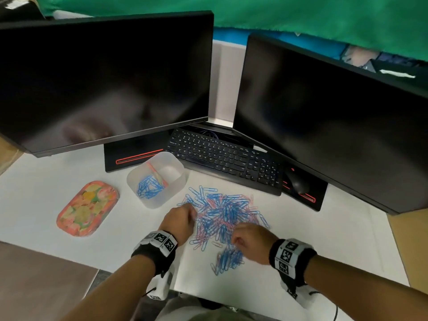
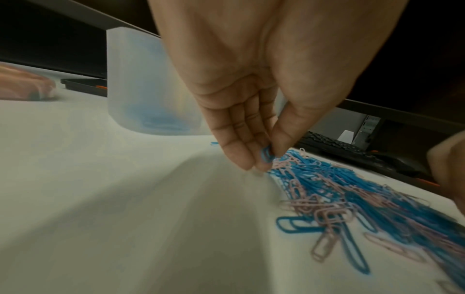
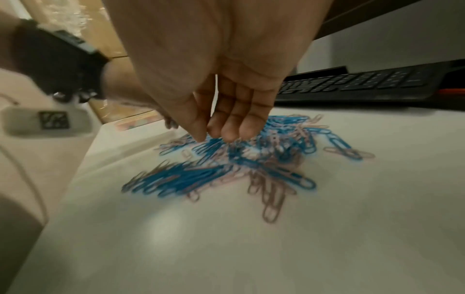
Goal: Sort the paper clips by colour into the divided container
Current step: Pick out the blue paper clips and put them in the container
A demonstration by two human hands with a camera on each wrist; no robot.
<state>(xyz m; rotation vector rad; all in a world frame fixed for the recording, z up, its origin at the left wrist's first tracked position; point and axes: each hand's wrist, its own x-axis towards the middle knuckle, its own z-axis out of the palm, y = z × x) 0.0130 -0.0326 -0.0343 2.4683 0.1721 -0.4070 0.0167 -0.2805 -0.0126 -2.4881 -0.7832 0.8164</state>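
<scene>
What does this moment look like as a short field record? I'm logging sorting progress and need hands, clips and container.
left hand: pinches a blue clip at the pile's left edge
right hand: fingers point down at the pile, thumb close to them; grip on a clip cannot be told
loose pile: blue and pink clips mixed on the white desk
divided container: near compartment holds blue clips; far compartment looks almost empty
container lid: lying left of the container

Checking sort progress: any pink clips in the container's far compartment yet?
No. In the head view the divided container's far compartment looks bare; only blue paper clips fill the near one.
</scene>
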